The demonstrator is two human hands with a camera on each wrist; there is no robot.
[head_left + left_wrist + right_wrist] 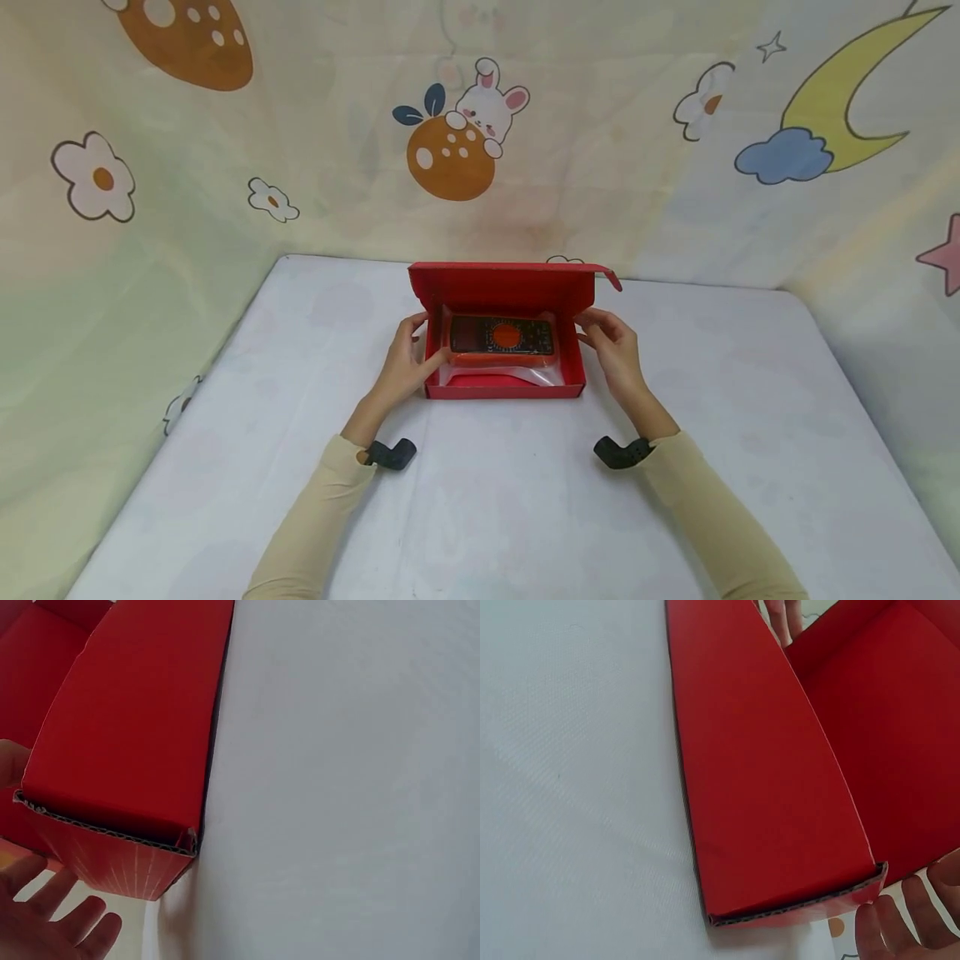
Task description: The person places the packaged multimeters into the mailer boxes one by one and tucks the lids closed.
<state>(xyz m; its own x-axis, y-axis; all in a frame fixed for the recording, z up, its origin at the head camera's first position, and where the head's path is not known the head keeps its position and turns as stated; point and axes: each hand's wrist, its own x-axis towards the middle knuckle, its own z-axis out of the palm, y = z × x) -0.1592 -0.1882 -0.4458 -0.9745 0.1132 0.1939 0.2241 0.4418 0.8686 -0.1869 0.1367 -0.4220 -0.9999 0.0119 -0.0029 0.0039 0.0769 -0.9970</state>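
Note:
A red cardboard box (pixel 504 392) lies on the white table, its lid (pixel 502 287) raised at the back. Inside rests an orange-and-black multimeter (pixel 506 336) with a round orange dial, wrapped in a clear plastic bag (pixel 536 374). My left hand (pixel 401 365) grips the box's left wall, the thumb over the rim beside the multimeter and the fingers outside. At the right wall, near the lid's hinge, my right hand (pixel 617 350) holds the box with bent fingers. Both wrist views show the box's front wall (pixel 135 712) close up; the multimeter is hidden there.
The white table (pixel 510 517) stretches to both sides and in front of the box. A patterned cloth (pixel 337 125) hangs behind and at the sides. A black wrist camera (pixel 393 454) sits on the left wrist, another black camera (pixel 621 452) on the right.

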